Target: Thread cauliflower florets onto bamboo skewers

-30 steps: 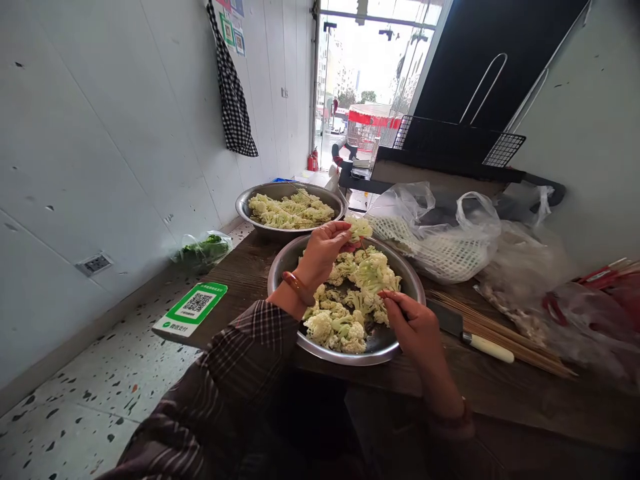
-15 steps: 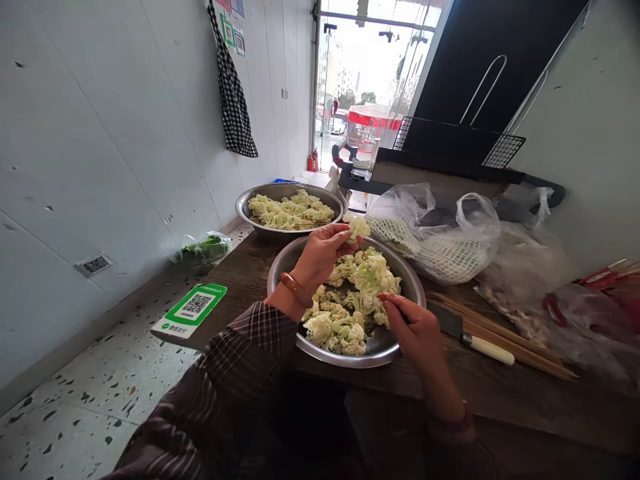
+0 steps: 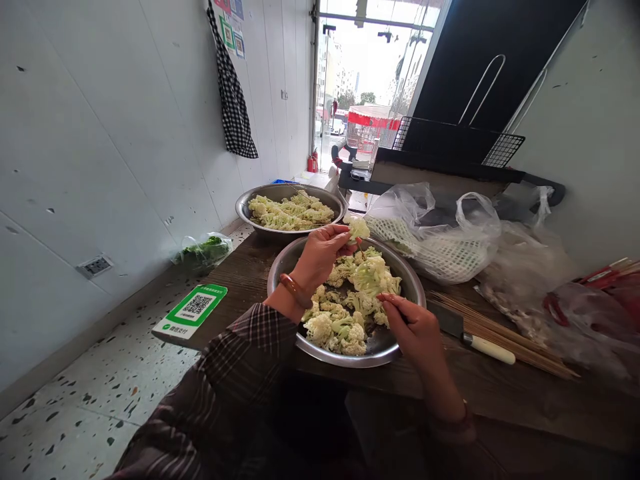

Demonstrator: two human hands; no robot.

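Note:
My left hand is closed on a pale cauliflower floret, holding it above the far rim of a steel bowl. Below and to the right, my right hand pinches the lower end of a thin bamboo skewer. The skewer slants up to the floret; much of it is hard to make out against the vegetables. Loose cauliflower pieces fill much of the bowl under both hands.
Behind stands a second steel bowl with skewered cauliflower. To the right lie a cleaver and a bundle of bamboo skewers. Plastic bags crowd the back right. A green payment-code card rests on the left table corner.
Almost nothing differs. Both hands keep their places, with the floret in my left hand shifted very slightly.

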